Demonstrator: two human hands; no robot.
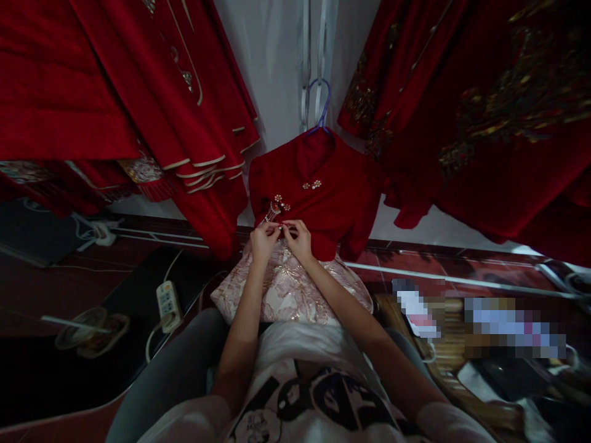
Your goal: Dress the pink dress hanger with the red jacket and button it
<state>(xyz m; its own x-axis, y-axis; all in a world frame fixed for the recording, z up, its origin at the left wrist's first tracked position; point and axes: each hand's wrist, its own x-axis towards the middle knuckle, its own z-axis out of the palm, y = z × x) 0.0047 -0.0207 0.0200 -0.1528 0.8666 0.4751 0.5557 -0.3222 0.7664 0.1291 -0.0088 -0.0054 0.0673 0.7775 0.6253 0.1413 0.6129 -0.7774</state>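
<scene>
Left hand: in the head view, the left hand (264, 241) has its thumb and fingertips closed on the front of the red jacket, near its lower edge.
Right hand: the right hand (298, 240) pinches the same jacket just beside; the small part between the fingertips is too small to tell.
Red jacket: the red jacket (344, 212) hangs before the person on a purple hanger (324, 111).
Ornament: a beaded ornament (273, 211) lies on its front, just above the left hand.
Skirt: a pale pink skirt (286, 289) spreads below the hands.
Left side: a power strip (167, 300).
</scene>
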